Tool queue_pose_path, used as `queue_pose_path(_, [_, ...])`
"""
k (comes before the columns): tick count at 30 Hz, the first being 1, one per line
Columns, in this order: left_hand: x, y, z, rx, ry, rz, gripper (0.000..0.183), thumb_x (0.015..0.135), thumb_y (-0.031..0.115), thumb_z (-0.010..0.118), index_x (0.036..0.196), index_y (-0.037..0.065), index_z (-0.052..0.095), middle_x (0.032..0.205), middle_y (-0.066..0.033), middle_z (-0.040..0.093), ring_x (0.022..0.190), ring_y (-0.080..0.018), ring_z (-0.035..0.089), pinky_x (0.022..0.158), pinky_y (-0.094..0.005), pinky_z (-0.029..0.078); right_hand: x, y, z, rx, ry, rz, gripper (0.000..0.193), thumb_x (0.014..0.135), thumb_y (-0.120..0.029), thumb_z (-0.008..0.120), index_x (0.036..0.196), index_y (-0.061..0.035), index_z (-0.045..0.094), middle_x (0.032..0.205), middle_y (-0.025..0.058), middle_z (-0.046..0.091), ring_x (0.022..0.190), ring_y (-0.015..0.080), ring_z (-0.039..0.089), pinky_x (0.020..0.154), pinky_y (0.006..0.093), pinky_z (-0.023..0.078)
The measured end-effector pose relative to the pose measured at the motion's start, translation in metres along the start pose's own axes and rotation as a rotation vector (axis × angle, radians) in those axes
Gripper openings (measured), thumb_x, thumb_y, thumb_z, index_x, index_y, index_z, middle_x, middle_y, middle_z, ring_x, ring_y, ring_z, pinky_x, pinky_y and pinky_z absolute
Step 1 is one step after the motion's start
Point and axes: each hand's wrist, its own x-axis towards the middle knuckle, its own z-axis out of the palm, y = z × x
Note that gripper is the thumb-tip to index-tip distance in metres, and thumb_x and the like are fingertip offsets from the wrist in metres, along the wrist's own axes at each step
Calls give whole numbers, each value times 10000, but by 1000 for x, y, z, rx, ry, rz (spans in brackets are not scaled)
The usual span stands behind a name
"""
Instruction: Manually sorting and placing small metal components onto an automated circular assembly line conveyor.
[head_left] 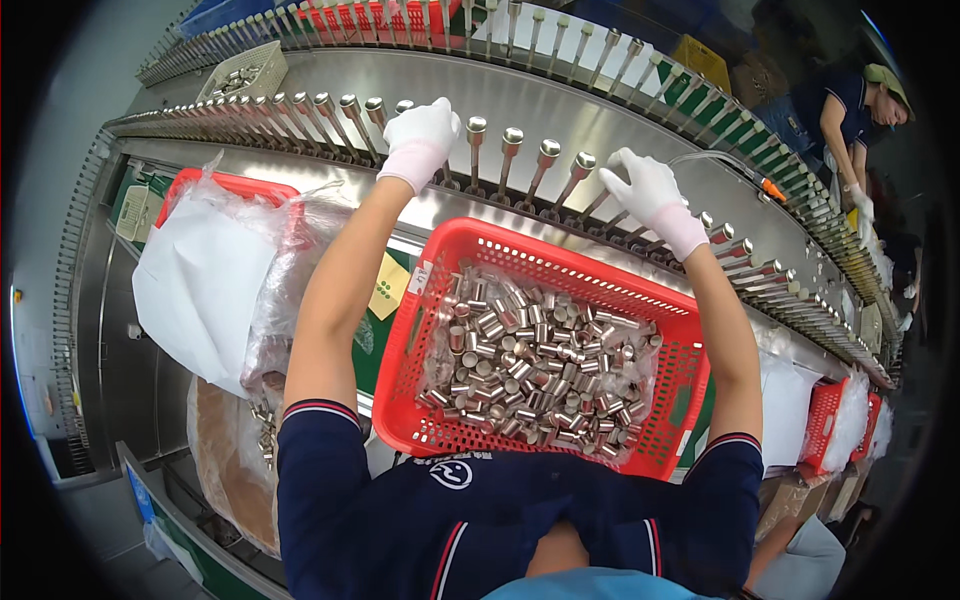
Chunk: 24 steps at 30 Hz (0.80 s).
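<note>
My left hand (422, 140), in a white glove, is at a row of upright metal rods, its fingers closed together over the rod tops; whatever they hold is hidden. Farther right along that row, my gloved right hand (652, 192) has thumb and fingers curled around the top of another rod, and its contents are hidden too. Between my hands, several rods carry shiny metal caps (513, 136). Below my arms stands a red perforated basket (560, 255), lined with clear plastic and heaped with loose metal caps (535, 365).
A second rod row (560, 40) curves along the far side, past a metal plate (330, 75). Left are a white sheet (205, 290) over plastic and a pale basket (262, 75). An orange-tipped cable (770, 188) lies right. A co-worker (845, 125) stands at the far right.
</note>
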Motion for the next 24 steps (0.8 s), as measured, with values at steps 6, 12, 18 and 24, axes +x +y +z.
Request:
queue_pose_path(6, [-77,63,-98,-238,609,342,192,915,257,527,831,87,555,610,-128,605,597,-346,635,560,-435,499,21,-64,-20,-54,384,-310,276,873,-339,601,1045,-126,634,877,84,638,856,281,611,736,442,464])
queue_pose_path(12, [-180,79,-43,-169,-543,493,344,924,411,496,933,88,615,834,-189,674,836,-369,665,786,-478,506,72,-83,26,-280,83,-351,290,856,-403,592,883,-116,620,735,97,656,771,316,643,712,425,485])
queue_pose_path(18, [-190,46,11,-175,-538,386,364,935,398,459,1061,105,633,972,-169,688,928,-370,655,851,-461,504,30,-74,-14,44,347,-342,205,832,-293,593,787,-94,578,601,99,578,679,314,604,680,447,462])
queue_pose_path(24, [-54,34,-15,-180,241,57,357,921,345,526,1153,76,551,982,-145,695,911,-330,680,750,-470,535,-88,-140,-69,90,-105,-482,250,829,-326,619,714,-109,573,589,101,570,700,295,617,643,454,444])
